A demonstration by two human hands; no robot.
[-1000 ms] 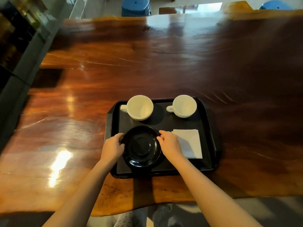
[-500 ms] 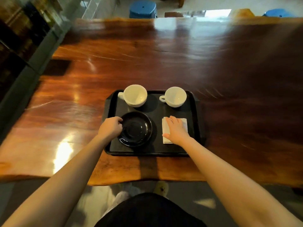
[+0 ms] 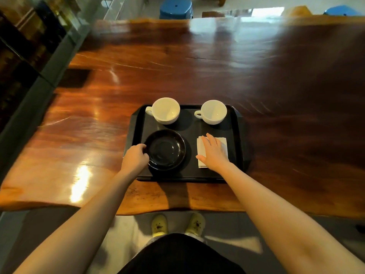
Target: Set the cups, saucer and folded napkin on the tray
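A black tray (image 3: 238,135) lies near the table's front edge. Two white cups stand at its far side, one at the left (image 3: 165,110) and one at the right (image 3: 214,112), handles pointing left. A black saucer (image 3: 167,149) rests on the tray's near left. My left hand (image 3: 135,158) grips the saucer's left rim with curled fingers. A folded white napkin (image 3: 222,143) lies on the near right of the tray. My right hand (image 3: 214,153) lies flat on the napkin, fingers spread, covering most of it.
The tray sits on a broad glossy wooden table (image 3: 197,72). Blue stools (image 3: 175,7) stand beyond the far edge. A dark shelf and grey ledge (image 3: 35,62) run along the left. My yellow shoes (image 3: 177,224) show below the front edge.
My right hand left the saucer's right rim and came down flat on the napkin. My left hand stayed on the saucer. The view pulled back from the table.
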